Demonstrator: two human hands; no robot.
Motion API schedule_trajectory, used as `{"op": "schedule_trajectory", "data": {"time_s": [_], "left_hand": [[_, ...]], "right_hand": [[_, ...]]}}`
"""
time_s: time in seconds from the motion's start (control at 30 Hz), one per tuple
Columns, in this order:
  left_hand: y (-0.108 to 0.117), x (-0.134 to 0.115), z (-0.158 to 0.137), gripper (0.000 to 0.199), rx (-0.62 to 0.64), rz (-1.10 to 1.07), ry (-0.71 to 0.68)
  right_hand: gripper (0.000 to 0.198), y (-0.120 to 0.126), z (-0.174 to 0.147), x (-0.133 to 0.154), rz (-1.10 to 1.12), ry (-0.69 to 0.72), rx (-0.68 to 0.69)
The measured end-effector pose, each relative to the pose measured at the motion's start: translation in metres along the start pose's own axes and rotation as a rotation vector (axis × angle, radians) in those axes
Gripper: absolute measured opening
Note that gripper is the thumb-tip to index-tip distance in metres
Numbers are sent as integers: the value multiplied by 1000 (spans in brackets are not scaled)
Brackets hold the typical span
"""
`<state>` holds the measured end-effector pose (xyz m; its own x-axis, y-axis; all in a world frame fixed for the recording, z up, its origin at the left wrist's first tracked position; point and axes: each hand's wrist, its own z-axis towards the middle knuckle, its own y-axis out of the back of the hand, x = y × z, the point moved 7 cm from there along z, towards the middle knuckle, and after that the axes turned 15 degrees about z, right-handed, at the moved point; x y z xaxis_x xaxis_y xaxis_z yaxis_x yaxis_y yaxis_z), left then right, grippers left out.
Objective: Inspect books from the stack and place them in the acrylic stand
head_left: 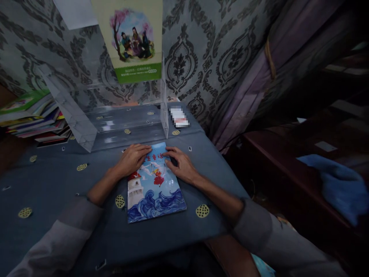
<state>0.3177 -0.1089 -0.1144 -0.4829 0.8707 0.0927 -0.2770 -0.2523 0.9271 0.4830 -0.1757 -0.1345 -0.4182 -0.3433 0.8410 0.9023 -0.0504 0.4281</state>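
Picture book (157, 192) with a blue cover lies flat on the table (100, 223), between the clear rack (72, 115) toward the far edge and the table's near edge, closer to the right edge than the left. Left hand (135, 158) rests its fingers on the book's upper left edge, though I cannot tell whether they pinch it, while the right hand (182, 164) touches the upper right edge loosely, forefinger and thumb spread, not clenched. Stacked books (31, 119) sit toward the table's far left corner.
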Motion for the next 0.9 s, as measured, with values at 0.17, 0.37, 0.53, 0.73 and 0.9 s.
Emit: {"op": "schedule_trajectory", "data": {"time_s": [0.17,0.37,0.53,0.73,0.9], "left_hand": [[-7,-8,15,35,58,-3,-13],[-17,-17,34,40,130,-5,-34],[-23,-21,44,46,161,7,-40],[-23,-25,48,51,176,68,-56],[-23,-26,48,48,167,105,-62]], "right_hand": [[25,0,0,1,11,19,-11],[23,1,0,1,22,37,-12],[24,1,0,2,3,51,-13],[22,2,2,3,-20,63,-1],[22,6,3,6,-13,82,3]]}}
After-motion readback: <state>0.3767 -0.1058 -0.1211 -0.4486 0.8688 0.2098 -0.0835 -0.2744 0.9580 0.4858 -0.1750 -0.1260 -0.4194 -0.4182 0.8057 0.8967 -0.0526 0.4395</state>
